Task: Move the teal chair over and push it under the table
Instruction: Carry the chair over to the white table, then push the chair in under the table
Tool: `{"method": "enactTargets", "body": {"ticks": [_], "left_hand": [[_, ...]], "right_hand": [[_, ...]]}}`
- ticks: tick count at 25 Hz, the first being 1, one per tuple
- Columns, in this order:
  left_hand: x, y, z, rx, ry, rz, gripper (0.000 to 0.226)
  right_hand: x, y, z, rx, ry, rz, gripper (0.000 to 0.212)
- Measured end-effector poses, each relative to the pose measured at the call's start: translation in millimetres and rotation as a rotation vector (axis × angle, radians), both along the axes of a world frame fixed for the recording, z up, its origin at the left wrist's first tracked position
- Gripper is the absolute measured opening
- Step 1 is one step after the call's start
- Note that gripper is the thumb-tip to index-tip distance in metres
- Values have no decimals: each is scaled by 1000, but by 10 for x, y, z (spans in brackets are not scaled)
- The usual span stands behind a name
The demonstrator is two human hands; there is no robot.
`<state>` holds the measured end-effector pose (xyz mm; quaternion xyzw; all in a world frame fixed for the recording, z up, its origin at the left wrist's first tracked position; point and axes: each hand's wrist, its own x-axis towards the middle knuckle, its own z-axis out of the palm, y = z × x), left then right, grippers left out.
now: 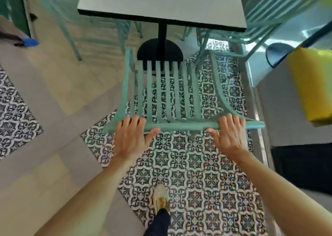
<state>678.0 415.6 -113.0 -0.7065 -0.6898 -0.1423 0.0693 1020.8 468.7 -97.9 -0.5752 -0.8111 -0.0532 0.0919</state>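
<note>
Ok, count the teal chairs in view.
3: one chair under both hands at the table's near edge, one far left, one far right. Others may be hidden behind the table.

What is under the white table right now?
Under the white table stand its black post and round black base. The teal chair is not under yet. Whatever lies beneath the tabletop farther back is hidden.

One head-worn wide-angle view looks steeply down and forward, close above the chair (161, 95) back and worktop (161, 4).
</note>
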Motion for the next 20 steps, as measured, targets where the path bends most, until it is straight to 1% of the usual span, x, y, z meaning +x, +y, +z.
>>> {"method": "enactTargets", "body": {"ticks": [3,7,10,16,20], "left_hand": [[23,603,-41,-7,22,32,71],[-46,1277,-43,38,21,48,70],[-103,1712,-63,48,41,73,74],[-372,2514,4,36,87,51,72],[-389,2590,-63,32,63,47,72]], "right_hand": [[20,735,-17,21,20,29,68],[-42,1499,-62,-17,-26,32,71],[-110,1984,-72,-55,5,41,75],[-382,2696,-7,7,-33,38,70],[-365,2760,-20,0,-33,46,67]]}}
